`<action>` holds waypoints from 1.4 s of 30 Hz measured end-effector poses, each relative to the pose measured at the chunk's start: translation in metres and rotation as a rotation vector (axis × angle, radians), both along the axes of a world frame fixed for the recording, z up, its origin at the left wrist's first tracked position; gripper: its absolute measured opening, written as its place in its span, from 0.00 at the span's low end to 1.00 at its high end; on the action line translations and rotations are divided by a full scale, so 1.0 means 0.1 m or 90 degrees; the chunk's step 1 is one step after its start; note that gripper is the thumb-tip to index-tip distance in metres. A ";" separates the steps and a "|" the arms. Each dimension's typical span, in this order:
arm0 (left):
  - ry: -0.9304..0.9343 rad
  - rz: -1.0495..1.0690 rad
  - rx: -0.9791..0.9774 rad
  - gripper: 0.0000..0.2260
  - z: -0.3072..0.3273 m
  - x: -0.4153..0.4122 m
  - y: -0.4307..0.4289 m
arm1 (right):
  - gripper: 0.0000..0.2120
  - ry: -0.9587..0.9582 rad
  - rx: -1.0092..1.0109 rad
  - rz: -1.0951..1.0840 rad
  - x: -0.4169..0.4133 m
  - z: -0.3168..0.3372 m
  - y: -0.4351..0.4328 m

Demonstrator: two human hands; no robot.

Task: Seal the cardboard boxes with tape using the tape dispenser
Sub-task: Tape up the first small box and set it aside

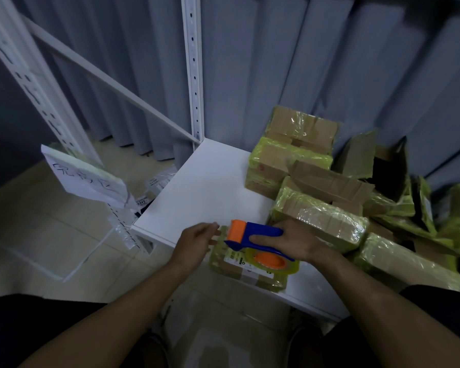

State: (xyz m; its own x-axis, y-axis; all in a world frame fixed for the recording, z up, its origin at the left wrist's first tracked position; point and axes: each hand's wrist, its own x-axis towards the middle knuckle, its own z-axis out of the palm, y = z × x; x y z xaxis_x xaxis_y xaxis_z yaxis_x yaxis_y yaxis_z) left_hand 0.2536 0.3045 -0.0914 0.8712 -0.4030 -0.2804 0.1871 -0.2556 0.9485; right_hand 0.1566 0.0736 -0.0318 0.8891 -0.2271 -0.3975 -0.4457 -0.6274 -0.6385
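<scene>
Box (237, 274) partly hidden under tape dispenser (260, 230)

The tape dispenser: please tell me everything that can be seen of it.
The tape dispenser looks plastic: a blue body and grip, an orange front piece pointing away, an orange hub carrying a roll of yellowish tape. The right hand holds its grip. It rests on a tape-wrapped cardboard box on the white shelf.
</scene>
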 end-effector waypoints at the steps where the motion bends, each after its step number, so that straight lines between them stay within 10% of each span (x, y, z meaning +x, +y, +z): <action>1: 0.047 0.008 -0.026 0.09 0.09 0.00 -0.03 | 0.29 -0.001 0.001 0.001 0.00 -0.01 -0.01; 42: 0.138 -0.061 0.054 0.03 0.34 0.12 -0.09 | 0.29 -0.059 0.005 0.022 -0.13 0.12 -0.08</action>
State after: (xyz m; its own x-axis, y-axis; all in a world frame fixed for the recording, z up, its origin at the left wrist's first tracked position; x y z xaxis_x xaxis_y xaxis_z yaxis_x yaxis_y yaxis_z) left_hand 0.2651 0.2957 -0.0569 0.7454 -0.4484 -0.4934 0.3552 -0.3592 0.8630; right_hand 0.1437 0.0658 -0.0196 0.9291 -0.1931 -0.3154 -0.3633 -0.6356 -0.6812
